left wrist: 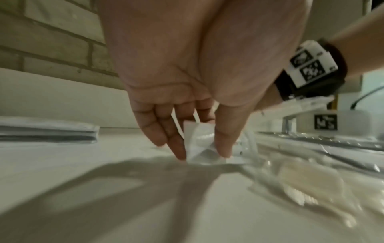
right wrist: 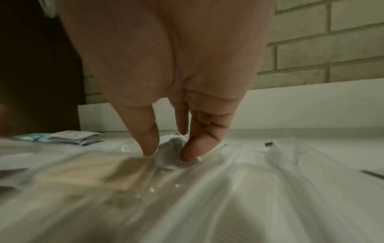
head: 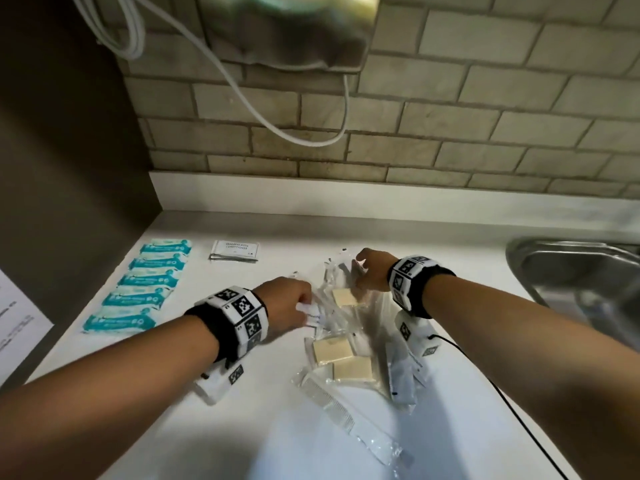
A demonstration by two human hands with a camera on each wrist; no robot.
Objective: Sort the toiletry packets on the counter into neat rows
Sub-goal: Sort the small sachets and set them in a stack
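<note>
On the white counter, most of what the hands work in is hard to read: a heap of clear plastic packets overlaps so much that edges blur together, and only the three pale yellow soap bars inside them stand out plainly. The left hand pinches a small white folded sachet between thumb and fingers at the heap's left edge, its lower corner at the counter; the head view hides most of that sachet behind the knuckles. The right hand has thumb and fingers closed round a small crumpled clear-wrapped packet at the far side of the heap (what is inside cannot be made out). Both wrist views are smeared in the foreground.

Behind the counter runs a low white upstand and a wall of grey-beige brick tiles; a dark brown panel closes off the left. A white cable loops down the wall under a blurred metallic fixture cut off by the top edge. A steel sink is cut off on the right.

Left of the heap, five teal-and-white packets lie in a neat column, well apart from it. A flat stack of white printed sachets sits just beside the column's far end. A long clear-wrapped white comb lies nearest the person.
</note>
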